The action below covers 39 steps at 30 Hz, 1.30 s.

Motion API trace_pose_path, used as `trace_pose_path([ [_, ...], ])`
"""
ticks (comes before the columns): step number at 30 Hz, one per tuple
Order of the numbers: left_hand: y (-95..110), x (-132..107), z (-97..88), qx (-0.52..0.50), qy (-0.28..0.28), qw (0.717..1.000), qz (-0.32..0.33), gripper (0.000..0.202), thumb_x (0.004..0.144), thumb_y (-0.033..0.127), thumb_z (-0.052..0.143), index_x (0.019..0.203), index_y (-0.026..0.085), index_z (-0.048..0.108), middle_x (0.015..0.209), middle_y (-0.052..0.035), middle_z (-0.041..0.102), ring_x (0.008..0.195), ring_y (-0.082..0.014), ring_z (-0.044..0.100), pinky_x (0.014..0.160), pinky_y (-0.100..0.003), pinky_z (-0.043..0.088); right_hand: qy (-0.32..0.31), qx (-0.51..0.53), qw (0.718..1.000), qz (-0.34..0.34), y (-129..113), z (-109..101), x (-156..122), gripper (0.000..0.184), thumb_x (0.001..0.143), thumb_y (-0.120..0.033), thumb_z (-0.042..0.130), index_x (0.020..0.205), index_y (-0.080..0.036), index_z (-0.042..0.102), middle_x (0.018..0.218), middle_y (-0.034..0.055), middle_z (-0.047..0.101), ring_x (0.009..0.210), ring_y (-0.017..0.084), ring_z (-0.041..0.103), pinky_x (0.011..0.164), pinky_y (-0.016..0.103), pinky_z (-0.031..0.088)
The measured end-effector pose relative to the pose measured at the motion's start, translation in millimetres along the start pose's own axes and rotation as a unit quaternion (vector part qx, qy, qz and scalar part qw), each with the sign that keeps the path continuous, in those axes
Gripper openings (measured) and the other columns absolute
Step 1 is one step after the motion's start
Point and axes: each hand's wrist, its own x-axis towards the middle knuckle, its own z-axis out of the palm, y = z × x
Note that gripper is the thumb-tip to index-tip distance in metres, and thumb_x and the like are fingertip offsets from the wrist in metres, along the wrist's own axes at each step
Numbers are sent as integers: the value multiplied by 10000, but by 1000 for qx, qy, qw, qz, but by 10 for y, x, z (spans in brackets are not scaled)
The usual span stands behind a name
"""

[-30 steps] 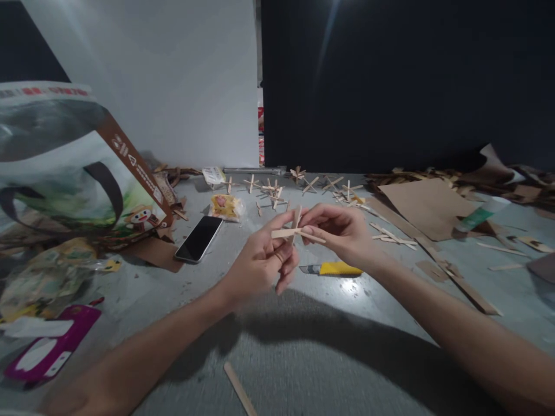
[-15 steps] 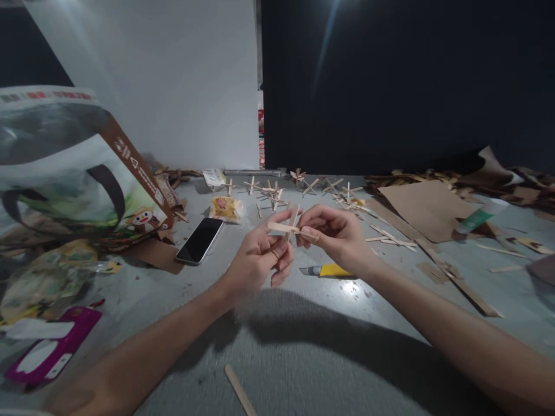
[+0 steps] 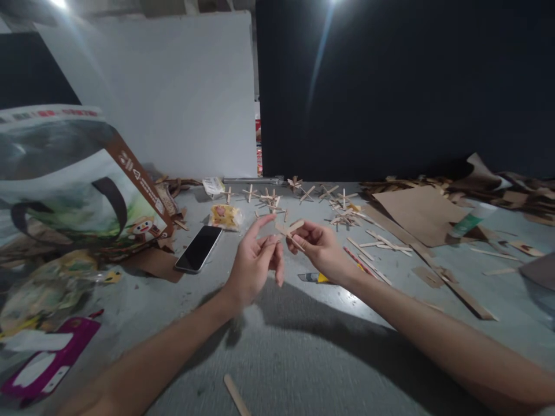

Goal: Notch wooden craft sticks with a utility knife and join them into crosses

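Observation:
My right hand (image 3: 323, 249) pinches a small cross of wooden craft sticks (image 3: 296, 226) between thumb and fingers, above the middle of the table. Just left of it is my left hand (image 3: 251, 267), its index finger stretched out and its thumb apart from that finger. The fingertips are close to the cross, and whether they touch it I cannot tell. A utility knife with a yellow handle (image 3: 322, 278) lies under my right hand, partly covered by it. Near the front edge lies a single craft stick (image 3: 236, 394).
Several crossed-stick pieces (image 3: 307, 193) stand along the back, with loose sticks (image 3: 388, 242) to the right. A phone (image 3: 199, 248), a wrapped snack (image 3: 225, 216), a purple case (image 3: 52, 359) and a large printed bag (image 3: 82, 190) are left. Cardboard (image 3: 418, 214) and a green-white tube (image 3: 473, 219) lie right.
My left hand has drawn slightly left, its fingertips away from the centre of the cross. My right hand has moved left and down a little, still holding the cross. The view has tilted up slightly.

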Motion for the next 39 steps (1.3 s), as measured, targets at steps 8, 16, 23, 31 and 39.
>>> trace_pose_path([
  [8,-119,30,-89,10,2,999,-42,757,923,342,756,1555,153,385,642,89,638,411,-124,550,409,-246,492,-14,-17,1000,8,197,-12,-26,470,900,-640,831,915,-205,654,744,-6,636,671,143,542,664,286,466],
  [16,-576,93,-377,32,8,999,-37,896,875,463,842,1563,199,333,715,63,699,460,-135,594,433,-247,495,4,-88,995,40,521,-38,-109,527,902,-748,738,909,-235,616,743,-20,594,683,167,521,636,292,415],
  [23,-723,47,-401,93,0,996,-18,513,936,610,751,1183,193,585,767,41,665,427,-96,576,445,-237,483,4,-114,993,30,557,-25,-141,449,966,-672,701,962,-229,632,814,2,655,726,169,589,691,301,477],
  [31,-732,67,-410,70,-17,997,-39,552,897,649,783,1129,180,605,706,42,640,427,-109,576,418,-232,484,0,-105,994,35,545,-27,-171,413,974,-637,712,994,-225,695,872,34,694,788,189,628,730,318,497],
  [39,-620,66,-435,-52,-54,994,-84,351,902,441,807,1040,176,623,804,-30,745,524,-165,692,502,-291,584,-24,-37,996,75,516,-62,-83,569,855,-774,762,838,-217,649,722,4,613,655,164,539,620,290,429],
])
